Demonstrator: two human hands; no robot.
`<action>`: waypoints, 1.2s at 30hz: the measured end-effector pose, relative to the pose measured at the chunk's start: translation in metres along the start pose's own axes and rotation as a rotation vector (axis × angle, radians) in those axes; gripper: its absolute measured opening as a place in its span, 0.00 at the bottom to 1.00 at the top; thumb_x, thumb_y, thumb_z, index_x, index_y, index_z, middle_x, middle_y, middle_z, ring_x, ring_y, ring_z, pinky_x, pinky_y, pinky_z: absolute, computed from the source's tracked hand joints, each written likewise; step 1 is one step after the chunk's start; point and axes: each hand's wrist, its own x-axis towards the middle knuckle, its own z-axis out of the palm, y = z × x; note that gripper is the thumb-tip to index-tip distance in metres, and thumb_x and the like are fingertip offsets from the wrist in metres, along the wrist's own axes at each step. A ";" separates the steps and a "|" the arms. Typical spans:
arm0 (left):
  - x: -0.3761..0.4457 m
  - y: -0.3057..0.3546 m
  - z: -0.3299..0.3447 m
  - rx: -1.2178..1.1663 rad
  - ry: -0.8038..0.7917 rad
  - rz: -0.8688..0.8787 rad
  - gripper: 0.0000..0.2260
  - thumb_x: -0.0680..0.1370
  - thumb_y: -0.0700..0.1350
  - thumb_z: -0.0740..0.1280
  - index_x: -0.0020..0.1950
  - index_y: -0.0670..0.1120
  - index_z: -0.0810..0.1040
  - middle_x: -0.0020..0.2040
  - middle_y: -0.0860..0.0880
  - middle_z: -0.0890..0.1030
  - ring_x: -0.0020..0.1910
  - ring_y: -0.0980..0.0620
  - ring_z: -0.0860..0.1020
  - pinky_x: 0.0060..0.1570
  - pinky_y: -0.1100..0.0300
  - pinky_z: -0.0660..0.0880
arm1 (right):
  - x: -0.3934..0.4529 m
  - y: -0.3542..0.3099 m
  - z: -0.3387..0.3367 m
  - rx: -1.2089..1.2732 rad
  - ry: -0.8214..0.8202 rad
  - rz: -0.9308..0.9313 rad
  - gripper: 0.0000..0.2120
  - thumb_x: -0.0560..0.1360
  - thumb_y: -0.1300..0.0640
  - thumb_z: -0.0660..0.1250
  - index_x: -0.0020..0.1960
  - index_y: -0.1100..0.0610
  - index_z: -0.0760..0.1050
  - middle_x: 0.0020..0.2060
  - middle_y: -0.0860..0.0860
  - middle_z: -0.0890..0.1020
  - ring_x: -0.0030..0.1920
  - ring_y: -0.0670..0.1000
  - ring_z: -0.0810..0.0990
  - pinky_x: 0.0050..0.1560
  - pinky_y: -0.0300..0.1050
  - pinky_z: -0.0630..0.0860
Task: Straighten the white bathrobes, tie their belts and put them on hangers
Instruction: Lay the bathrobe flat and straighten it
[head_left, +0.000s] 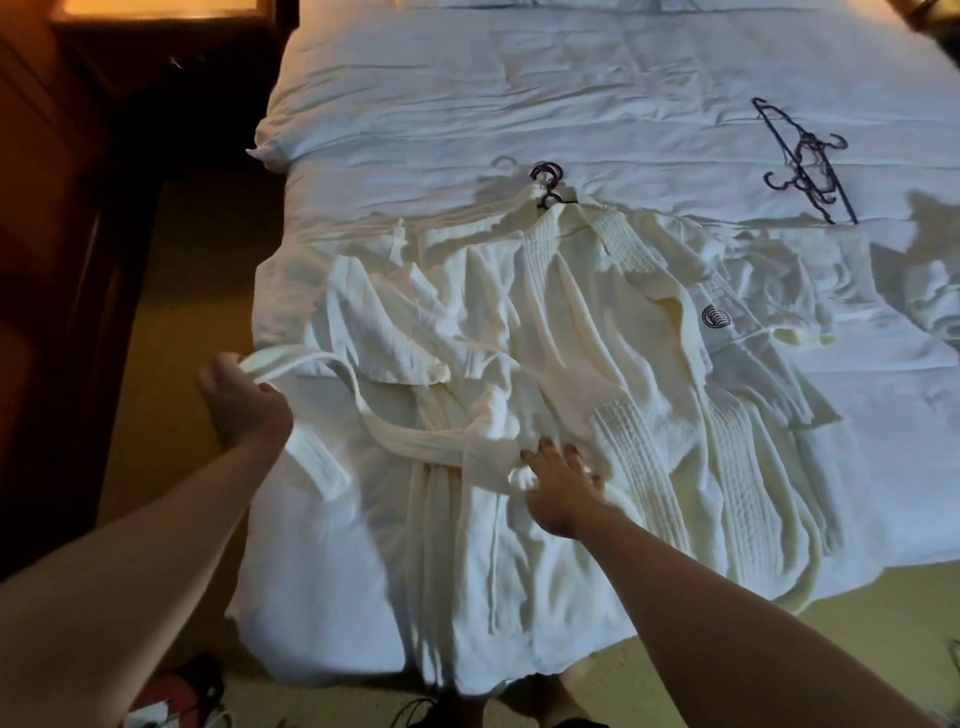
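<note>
Your arms are bare from the frame edge to the wrists, no sleeves in view. Your left hand (244, 400) shows no ring, watch or bracelet. Your right hand (558, 486) has dark polish on its nails; its wrist is bare too, no band or watch. No gloves on either hand. Nothing else of your clothing can be made out.
</note>
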 end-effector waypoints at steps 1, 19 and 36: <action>0.001 -0.003 -0.002 0.015 -0.040 0.027 0.20 0.79 0.36 0.63 0.71 0.40 0.67 0.71 0.35 0.66 0.64 0.33 0.71 0.63 0.42 0.71 | -0.003 0.001 0.000 0.015 0.005 -0.006 0.30 0.82 0.54 0.54 0.82 0.44 0.50 0.82 0.44 0.43 0.81 0.55 0.40 0.77 0.69 0.47; -0.190 0.038 0.060 0.356 -0.610 0.384 0.29 0.74 0.44 0.67 0.75 0.51 0.67 0.80 0.42 0.54 0.71 0.35 0.67 0.66 0.40 0.68 | -0.101 0.111 -0.004 0.616 0.384 0.090 0.23 0.76 0.61 0.62 0.69 0.46 0.74 0.71 0.44 0.73 0.69 0.51 0.74 0.71 0.48 0.69; -0.413 0.173 0.107 0.292 -0.744 0.831 0.25 0.73 0.43 0.69 0.70 0.51 0.70 0.78 0.46 0.54 0.69 0.41 0.71 0.59 0.48 0.73 | -0.279 0.344 0.039 0.787 0.527 0.210 0.23 0.79 0.60 0.60 0.73 0.48 0.70 0.73 0.48 0.71 0.68 0.51 0.73 0.66 0.44 0.70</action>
